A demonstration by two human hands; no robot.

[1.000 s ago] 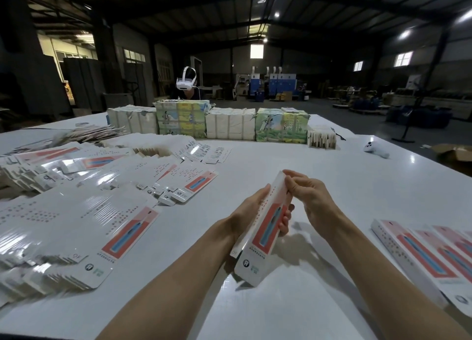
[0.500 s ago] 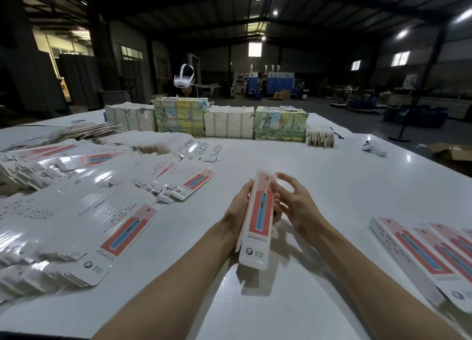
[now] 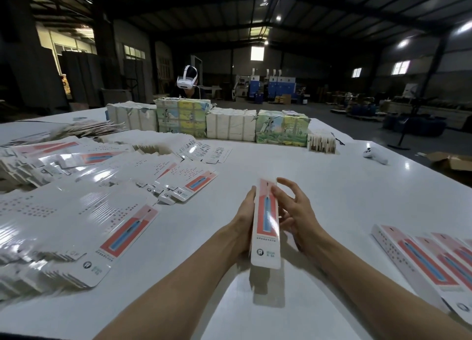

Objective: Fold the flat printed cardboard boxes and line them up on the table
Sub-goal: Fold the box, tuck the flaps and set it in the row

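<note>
Compared with a second ago, the printed cardboard box has swung from a leftward tilt to stand nearly upright, its printed front now square to the camera. The right hand has left the top end, where its fingers were curled. Its grip is now loose, with the fingers spread wide and only brushing the box's right edge. The left hand has kept its place along the left edge, and its grip takes the box with the thumb on the side. Its fingers are hidden behind the box, so how tightly they curl cannot be told. The box is long, narrow and white, already opened into a sleeve. It has a red panel picturing a slim blue item, small print below that, and a round tooth mark by the rounded lower flap. It hangs just above the white counter, well to the right of the heap of flat boxes, and its reflection shows on the glossy surface beneath. Further right from that heap, beyond the held box, the folded boxes lie side by side. Behind the heap stand wrapped bundles.
</note>
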